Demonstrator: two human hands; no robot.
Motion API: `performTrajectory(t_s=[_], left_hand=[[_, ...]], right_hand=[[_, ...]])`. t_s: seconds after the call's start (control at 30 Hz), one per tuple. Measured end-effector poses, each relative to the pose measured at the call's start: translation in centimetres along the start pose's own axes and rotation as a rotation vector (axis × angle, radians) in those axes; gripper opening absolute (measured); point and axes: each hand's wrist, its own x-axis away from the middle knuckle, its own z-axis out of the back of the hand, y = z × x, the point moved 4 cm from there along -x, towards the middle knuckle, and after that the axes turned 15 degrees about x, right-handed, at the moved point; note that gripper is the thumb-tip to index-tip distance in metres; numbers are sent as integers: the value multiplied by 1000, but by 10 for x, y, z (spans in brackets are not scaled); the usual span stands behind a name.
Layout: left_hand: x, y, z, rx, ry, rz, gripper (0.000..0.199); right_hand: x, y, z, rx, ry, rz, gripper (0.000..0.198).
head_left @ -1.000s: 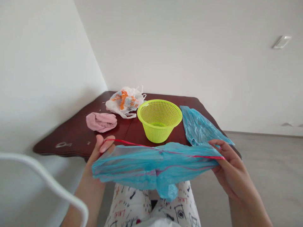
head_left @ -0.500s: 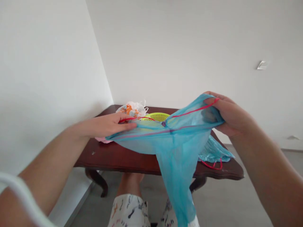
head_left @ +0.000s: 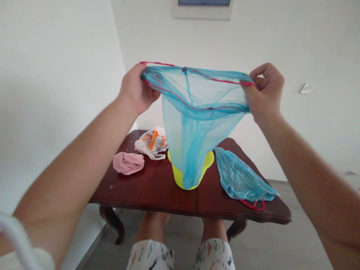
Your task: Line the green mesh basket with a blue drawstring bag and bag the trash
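A thin blue drawstring garbage bag [head_left: 197,131] hangs stretched between my two hands, its mouth spread wide and its body drooping to a narrow bottom. My left hand [head_left: 137,88] grips the left side of the rim, fingers curled inside the fold. On the right side, my right hand [head_left: 266,90] pinches the rim beside the red drawstring. Behind the hanging bag stands a yellow-green plastic basket [head_left: 178,176] with a perforated wall, partly covered from sight. Whether the bag's lower end touches the basket I cannot tell.
On the dark wooden table [head_left: 168,198] a second blue bag [head_left: 243,180] with red strings lies flat at right. A bundled pink cloth [head_left: 128,163] and a white plastic bag [head_left: 152,142] with orange print lie at left. Walls stand behind and to the left.
Both hands have risen with the blue bag, and its mouth has opened wider. The bag's bottom has swung up from near my lap to in front of the basket.
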Motion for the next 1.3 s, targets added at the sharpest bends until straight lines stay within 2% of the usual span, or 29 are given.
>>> performTrajectory(t_s=[0.07, 0.13, 0.27, 0.37, 0.47, 0.57, 0.67, 0.73, 0.8, 0.87, 0.9, 0.97, 1.03, 1.1, 1.23, 1.3], left_hand=[[-4, -1, -12, 23, -46, -50, 51], [-2, -8, -23, 1, -74, -70, 50], [7, -31, -30, -77, -67, -124, 41], [8, -50, -23, -127, -78, -67, 44], [5, -64, -12, -143, -60, 10, 42], [5, -75, -4, -199, -30, 66, 36], [15, -87, 3, -291, -42, 114, 36], [29, -95, 7, -333, -93, 157, 45], [47, -104, 11, -367, -173, 223, 61], [65, -112, 15, -393, -242, 287, 76], [72, -115, 17, -400, -263, 312, 80], [82, -118, 18, -396, -276, 335, 82], [86, -118, 15, -374, -266, 320, 82], [88, -115, 10, -340, -251, 277, 81], [96, -107, 9, -219, -205, 146, 74], [102, -108, 17, -167, -186, 143, 72]], right_hand=[[6, 1, -4, 44, 71, 90, 38], [18, 4, -6, 99, 101, 109, 36], [47, 15, -9, 244, 27, 66, 28], [57, 26, -14, 332, -97, 14, 22], [58, 44, -23, 451, -226, -128, 19], [60, 62, -27, 524, -365, -324, 33], [73, 68, -27, 439, -603, -435, 48], [85, 64, -23, 354, -757, -435, 49], [98, 60, -16, 312, -864, -429, 35], [109, 60, -9, 313, -914, -446, 20], [113, 60, -5, 329, -905, -454, 15], [116, 60, 3, 364, -799, -453, 11], [119, 57, 8, 355, -637, -436, 17], [126, 49, 7, 269, -532, -451, 20], [156, 35, -9, 29, -513, -562, 20], [172, 34, -22, -37, -534, -603, 23]])
